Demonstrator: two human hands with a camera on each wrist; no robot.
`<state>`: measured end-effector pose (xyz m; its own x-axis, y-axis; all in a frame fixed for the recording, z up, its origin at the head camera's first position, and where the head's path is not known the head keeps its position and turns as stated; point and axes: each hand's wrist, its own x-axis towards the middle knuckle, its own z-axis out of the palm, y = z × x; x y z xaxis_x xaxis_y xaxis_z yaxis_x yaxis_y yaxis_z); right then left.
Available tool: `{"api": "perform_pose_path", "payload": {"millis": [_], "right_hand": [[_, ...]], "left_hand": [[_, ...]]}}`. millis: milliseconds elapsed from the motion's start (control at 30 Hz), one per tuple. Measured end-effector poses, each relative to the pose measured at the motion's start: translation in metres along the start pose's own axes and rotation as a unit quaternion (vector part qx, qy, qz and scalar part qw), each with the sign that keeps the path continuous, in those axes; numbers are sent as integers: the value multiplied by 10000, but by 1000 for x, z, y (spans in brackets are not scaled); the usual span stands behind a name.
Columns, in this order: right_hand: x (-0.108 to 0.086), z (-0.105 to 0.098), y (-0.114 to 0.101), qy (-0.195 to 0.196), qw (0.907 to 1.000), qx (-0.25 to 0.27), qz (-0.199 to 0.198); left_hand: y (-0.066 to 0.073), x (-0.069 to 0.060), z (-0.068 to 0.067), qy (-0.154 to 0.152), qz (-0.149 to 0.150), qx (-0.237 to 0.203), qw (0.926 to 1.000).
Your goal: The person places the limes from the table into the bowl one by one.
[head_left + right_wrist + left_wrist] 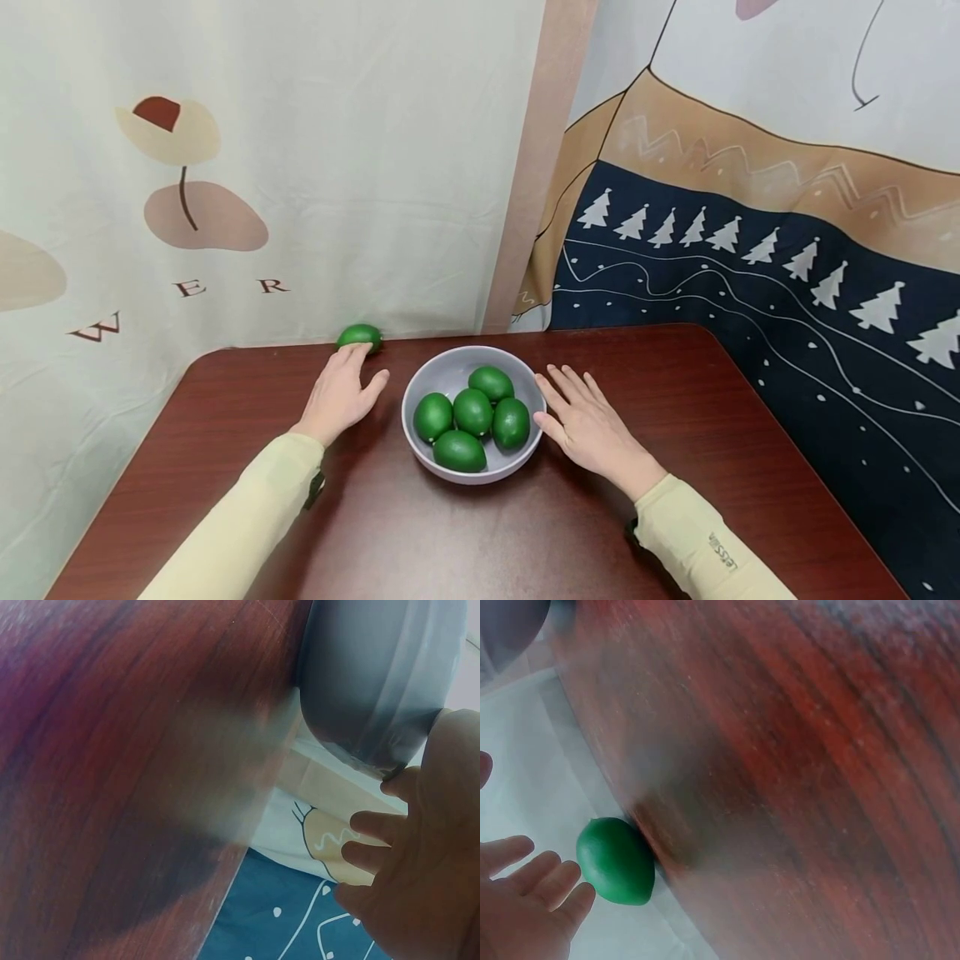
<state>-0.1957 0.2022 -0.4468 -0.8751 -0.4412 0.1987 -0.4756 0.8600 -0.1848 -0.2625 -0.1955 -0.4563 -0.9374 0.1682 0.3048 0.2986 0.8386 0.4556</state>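
Note:
A grey bowl [470, 477] stands mid-table with several green limes [473, 412] inside. Another lime [360, 336] lies by the table's back edge, against the curtain. My left hand [341, 398] reaches toward that lime, fingers extended and thumb apart; in the left wrist view the fingertips are close beside the lime [616, 861], and I cannot tell if they touch it. My right hand [592, 429] is spread at the bowl's right side, palm down. Seen from the right wrist, its thumb and a fingertip [397, 787] meet the bowl's wall [375, 682].
The dark red wooden table [360, 533] has rounded back corners. A pale printed curtain [360, 167] hangs right behind it. On the right hangs a dark blue cloth [675, 283] with white trees.

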Motion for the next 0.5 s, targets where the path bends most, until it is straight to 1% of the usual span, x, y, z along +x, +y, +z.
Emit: {"api": "perform_pose_path", "payload": {"millis": [133,367,500], "right_hand": [[0,-1,0,-12,10000,-2,3],[-1,-1,0,-23,10000,-13,24],[0,-2,-1,-53,10000,3,15]], "left_hand": [[-3,2,1,19,-55,34,10000],[-10,5,0,-40,-242,51,9997],[-14,6,-1,-21,-277,79,9996]]}}
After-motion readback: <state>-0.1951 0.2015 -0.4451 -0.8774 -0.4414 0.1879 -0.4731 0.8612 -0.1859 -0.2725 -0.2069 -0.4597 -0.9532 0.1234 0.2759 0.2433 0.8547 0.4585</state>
